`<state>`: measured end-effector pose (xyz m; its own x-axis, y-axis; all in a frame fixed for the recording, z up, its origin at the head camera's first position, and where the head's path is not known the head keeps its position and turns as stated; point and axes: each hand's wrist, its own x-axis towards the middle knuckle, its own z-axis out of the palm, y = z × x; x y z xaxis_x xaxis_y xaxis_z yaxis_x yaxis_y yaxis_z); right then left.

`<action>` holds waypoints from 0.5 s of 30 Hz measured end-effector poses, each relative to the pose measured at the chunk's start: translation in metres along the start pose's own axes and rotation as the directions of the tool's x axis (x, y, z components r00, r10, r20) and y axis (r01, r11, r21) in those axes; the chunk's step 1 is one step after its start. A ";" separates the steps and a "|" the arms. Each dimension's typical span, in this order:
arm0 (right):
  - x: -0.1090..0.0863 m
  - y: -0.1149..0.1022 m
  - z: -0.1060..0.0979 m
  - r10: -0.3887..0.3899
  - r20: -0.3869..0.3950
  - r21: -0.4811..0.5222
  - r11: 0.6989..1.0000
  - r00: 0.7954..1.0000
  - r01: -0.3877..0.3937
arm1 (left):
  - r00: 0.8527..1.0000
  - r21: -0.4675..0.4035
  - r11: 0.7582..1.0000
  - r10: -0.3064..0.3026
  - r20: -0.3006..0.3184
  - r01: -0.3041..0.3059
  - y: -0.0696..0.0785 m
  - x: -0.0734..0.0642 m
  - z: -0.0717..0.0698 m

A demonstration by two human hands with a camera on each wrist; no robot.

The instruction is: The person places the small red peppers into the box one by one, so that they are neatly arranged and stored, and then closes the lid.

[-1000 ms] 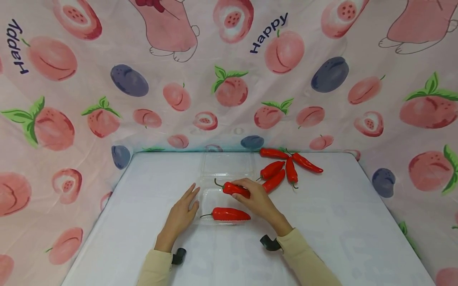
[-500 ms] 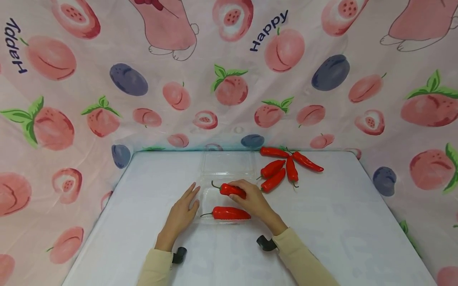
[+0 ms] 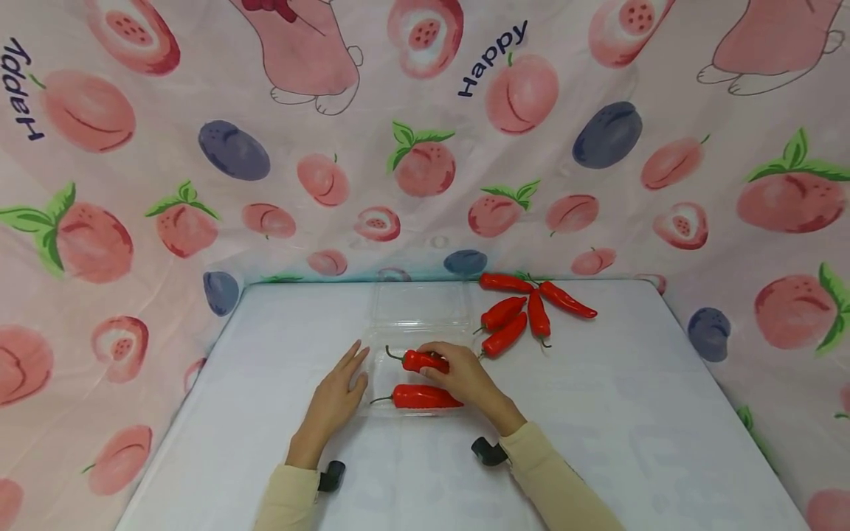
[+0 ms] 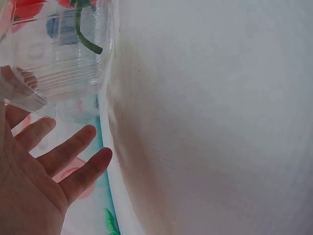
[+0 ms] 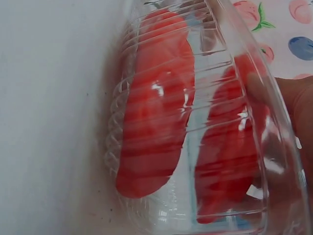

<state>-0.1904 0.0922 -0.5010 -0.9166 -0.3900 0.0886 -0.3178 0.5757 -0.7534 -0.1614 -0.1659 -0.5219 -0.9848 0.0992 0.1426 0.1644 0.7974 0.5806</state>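
Note:
My right hand (image 3: 462, 376) grips a red chili pepper (image 3: 417, 360) over the back half of a clear plastic clamshell box (image 3: 378, 372), its green stem pointing left. Nearer the front of the box lies another red pepper (image 3: 425, 397), stem also to the left. Through the clear wall, the right wrist view shows the lying pepper (image 5: 156, 107) and the held pepper (image 5: 227, 147) side by side. At the box's left side is my left hand (image 3: 335, 394), fingers extended; in the left wrist view the fingers (image 4: 73, 147) are spread beside the box wall (image 4: 63, 73).
Several red peppers (image 3: 505, 335) lie in a loose group behind and right of the box. The box's clear lid (image 3: 421, 304) is folded back toward the rear edge of the white table (image 3: 631, 413). A fruit-printed cloth (image 3: 279, 147) hangs behind.
My right hand has moved left and slightly toward me with its pepper, further over the box. The left hand, the lying pepper and the group have stayed in place.

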 end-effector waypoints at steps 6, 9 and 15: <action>0.001 0.002 0.000 0.002 0.069 -0.005 1.000 0.998 -0.002 | 1.000 -0.009 1.000 0.001 0.000 -0.001 -0.001 -0.001 0.000; 0.002 0.002 0.000 -0.006 0.081 -0.020 1.000 0.997 0.007 | 1.000 -0.004 1.000 0.001 -0.002 -0.001 -0.001 -0.001 0.001; 0.003 0.002 -0.002 -0.010 0.076 -0.067 0.998 0.997 0.015 | 1.000 -0.004 1.000 -0.006 -0.002 0.006 0.000 0.000 0.001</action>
<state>-0.1944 0.0932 -0.5013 -0.8923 -0.4490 0.0464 -0.3470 0.6166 -0.7067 -0.1611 -0.1653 -0.5226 -0.9856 0.0930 0.1410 0.1587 0.7953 0.5850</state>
